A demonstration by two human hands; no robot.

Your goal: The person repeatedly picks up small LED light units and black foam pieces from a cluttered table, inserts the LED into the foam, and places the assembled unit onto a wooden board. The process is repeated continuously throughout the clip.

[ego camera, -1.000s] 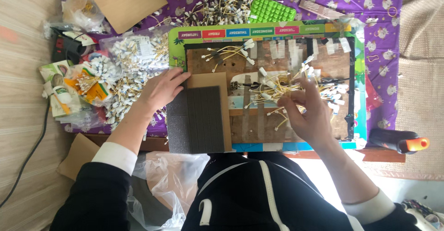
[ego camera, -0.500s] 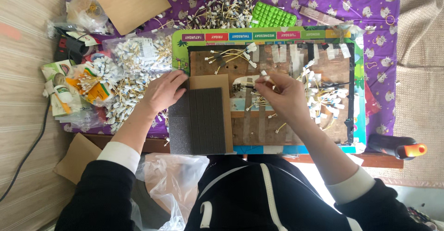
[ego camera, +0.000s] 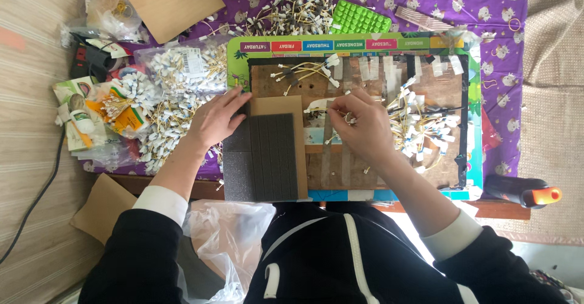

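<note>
Looks like the picking-up step: right hand (ego camera: 359, 124) pinches a small wire piece (ego camera: 331, 110) between fingertips, just right of the foam pad (ego camera: 267, 158); left hand (ego camera: 216, 118) lies flat, fingers apart, steadying the pad's top-left corner; next move probably needs a careful placement onto the pad.

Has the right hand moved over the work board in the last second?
Yes. The right hand has shifted left and up, from beside the pile of small wired parts toward the dark foam block, now pinching a small piece.
</note>
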